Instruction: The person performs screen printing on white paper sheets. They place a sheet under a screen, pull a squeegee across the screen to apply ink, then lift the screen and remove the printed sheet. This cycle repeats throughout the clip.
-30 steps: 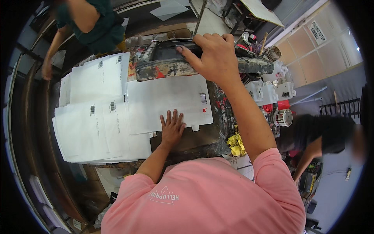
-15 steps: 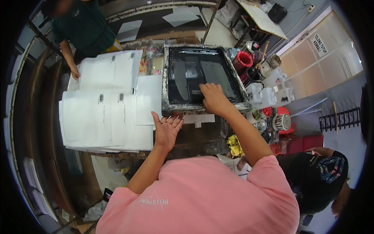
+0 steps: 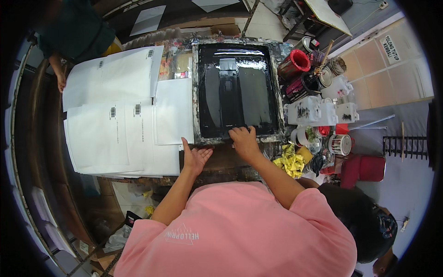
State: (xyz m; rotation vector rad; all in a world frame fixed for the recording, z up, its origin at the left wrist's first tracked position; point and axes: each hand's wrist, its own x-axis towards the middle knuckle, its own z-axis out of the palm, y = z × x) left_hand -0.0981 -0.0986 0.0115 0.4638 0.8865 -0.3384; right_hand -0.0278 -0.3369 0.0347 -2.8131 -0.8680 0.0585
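A screen-printing frame (image 3: 196, 92) with a black inked mesh lies flat on the stained worktable. A long black squeegee (image 3: 228, 92) rests lengthwise down its middle. My right hand (image 3: 243, 141) has its fingers curled over the frame's near rail, right at the squeegee's near end. My left hand (image 3: 196, 158) lies flat on the table with its fingers spread, just in front of the frame's near left corner. It touches the edge of a white sheet (image 3: 173, 113) and holds nothing.
Overlapping white printed sheets (image 3: 101, 129) cover the table's left half. Paint cans (image 3: 295, 64), white containers (image 3: 314, 111), a small tin (image 3: 340, 144) and a yellow rag (image 3: 288, 159) crowd the right. A person in dark green (image 3: 78, 37) stands far left; another person's head (image 3: 364, 221) is lower right.
The frame, tilted up a second ago, has come down flat. My right hand slid from its far side to the near rail. My left hand shifted slightly toward me.
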